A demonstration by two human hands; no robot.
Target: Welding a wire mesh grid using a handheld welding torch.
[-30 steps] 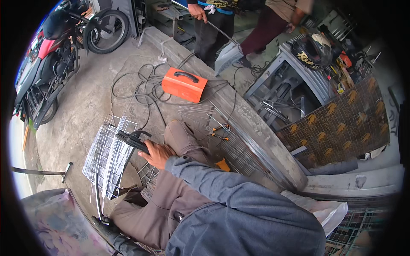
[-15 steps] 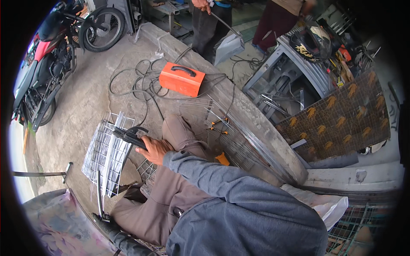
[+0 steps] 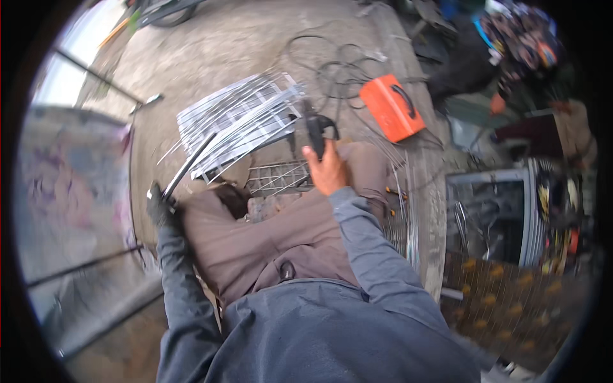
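My right hand [image 3: 327, 167] is closed around a black welding electrode holder [image 3: 314, 131], beside the right edge of a silver wire grid [image 3: 236, 121]. Loose thin metal rods [image 3: 258, 96] lie across that grid. On the left, my left hand [image 3: 161, 207], in a dark glove, grips a slim metal bar [image 3: 190, 165] that slants up toward the grid's near left corner. The bar's lower end is partly hidden by the glove. Between my legs and the grid lies another wire mesh [image 3: 278, 177].
An orange welding machine [image 3: 392, 108] stands at the right with cables [image 3: 329, 64] looped behind it. A concrete ledge [image 3: 434, 210] runs along the right, past a metal frame [image 3: 530, 210]. Floral cloth [image 3: 70, 191] hangs at the left. Another person's hand [image 3: 498, 103] shows far right.
My view has swung left, so the scene appears turned and shifted right. The electrode holder has gone from over the grid to beside its right edge. Both hands keep their hold.
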